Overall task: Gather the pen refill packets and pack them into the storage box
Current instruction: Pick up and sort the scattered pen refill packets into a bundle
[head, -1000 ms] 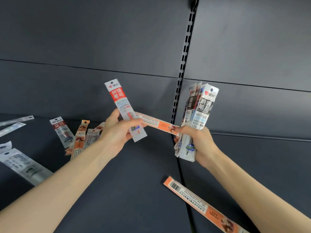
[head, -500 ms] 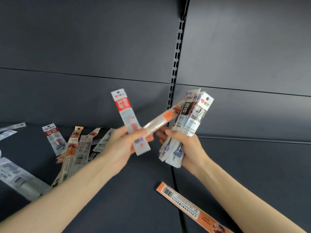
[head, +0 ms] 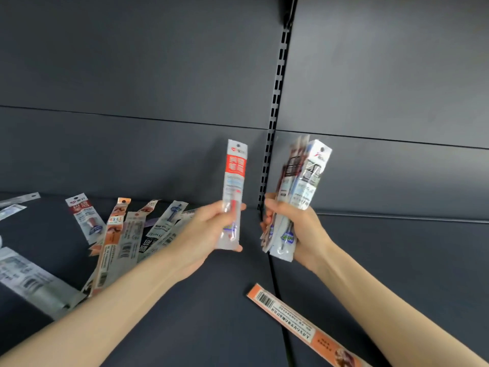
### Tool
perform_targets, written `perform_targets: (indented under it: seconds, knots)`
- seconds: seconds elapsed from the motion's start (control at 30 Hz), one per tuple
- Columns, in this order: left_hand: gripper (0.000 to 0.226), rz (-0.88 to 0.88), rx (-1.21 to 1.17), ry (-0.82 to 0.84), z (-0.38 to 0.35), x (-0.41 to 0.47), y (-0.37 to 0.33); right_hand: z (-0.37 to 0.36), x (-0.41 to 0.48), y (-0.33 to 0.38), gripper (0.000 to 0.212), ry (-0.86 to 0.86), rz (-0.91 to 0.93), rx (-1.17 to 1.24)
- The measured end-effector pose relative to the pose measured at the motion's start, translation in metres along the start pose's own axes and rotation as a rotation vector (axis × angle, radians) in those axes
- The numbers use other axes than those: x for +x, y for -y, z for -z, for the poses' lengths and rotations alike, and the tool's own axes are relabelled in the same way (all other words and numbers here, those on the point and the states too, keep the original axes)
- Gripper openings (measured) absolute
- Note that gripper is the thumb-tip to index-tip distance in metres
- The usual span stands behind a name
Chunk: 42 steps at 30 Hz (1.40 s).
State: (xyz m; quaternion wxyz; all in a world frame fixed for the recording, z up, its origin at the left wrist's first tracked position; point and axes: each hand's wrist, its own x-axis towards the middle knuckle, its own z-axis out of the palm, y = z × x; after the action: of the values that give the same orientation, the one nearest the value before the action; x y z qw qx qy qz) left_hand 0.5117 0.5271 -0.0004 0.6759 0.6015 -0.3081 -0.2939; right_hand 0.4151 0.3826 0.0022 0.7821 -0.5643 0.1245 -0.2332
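My left hand [head: 203, 231] grips one refill packet with a red label [head: 234, 181], held upright above the dark shelf. Just to its right, my right hand [head: 299, 229] grips a bundle of several refill packets [head: 301, 186], also upright. The two hands are a small gap apart. A long orange packet [head: 299, 321] lies flat on the shelf below my right forearm. More loose packets [head: 127, 234] are fanned out on the shelf behind my left forearm. No storage box is in view.
The dark grey shelf surface [head: 206, 313] meets a grey back panel with a slotted upright rail [head: 275, 107] in the middle. Further packets lie at the far left edge [head: 26, 276] and at the back left [head: 18, 201].
The orange packet that bridged both hands has passed into the right-hand bundle. My left hand has turned its red-label packet upright and drawn slightly apart from the right hand.
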Motion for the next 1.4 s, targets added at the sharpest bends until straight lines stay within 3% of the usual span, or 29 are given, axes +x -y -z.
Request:
perform_targets:
  seconds: [0.1, 0.23, 0.47, 0.6, 0.77, 0.83, 0.93, 1.07, 1.13, 1.27, 1.4]
  knots:
    - [0.019, -0.099, 0.146, 0.017, -0.007, -0.002, 0.007, -0.007, -0.004, -0.003, 0.024, 0.106, 0.001, -0.002]
    - [0.011, -0.173, 0.189, -0.035, -0.004, -0.003, 0.01, -0.006, -0.005, -0.008, 0.029, 0.082, -0.011, -0.028]
    - [0.01, -0.094, 0.227, 0.07, -0.008, -0.008, 0.007, -0.001, -0.006, -0.008, 0.033, 0.028, -0.005, -0.076]
    - [0.02, -0.124, 0.534, 0.071, 0.002, -0.007, 0.005, 0.008, -0.006, 0.002, 0.027, -0.06, 0.048, -0.052]
    - [0.022, -0.148, 0.758, 0.458, -0.006, -0.014, 0.015, 0.023, -0.004, 0.01, 0.019, -0.116, 0.05, -0.105]
    - [0.026, -0.171, 0.86, 0.529, -0.01, -0.013, 0.022, 0.024, -0.003, 0.009, 0.016, -0.093, 0.033, -0.114]
    - [0.011, -0.176, 0.891, 0.553, -0.007, -0.011, 0.018, 0.025, -0.004, 0.009, 0.013, -0.061, 0.02, -0.133]
    - [0.01, -0.087, 0.878, 0.512, 0.019, -0.006, -0.003, 0.027, -0.004, 0.009, 0.013, -0.101, 0.037, -0.098]
    - [0.012, -0.064, 0.695, 0.413, 0.035, -0.004, -0.014, 0.028, -0.002, 0.01, 0.011, -0.137, 0.059, -0.069]
    - [0.013, -0.12, 0.275, 0.014, 0.036, 0.0, -0.015, 0.023, -0.002, 0.003, 0.008, -0.078, 0.029, 0.002]
    - [0.016, -0.063, 0.175, -0.035, 0.012, -0.003, 0.0, 0.007, -0.005, -0.004, 0.021, 0.046, 0.056, -0.017]
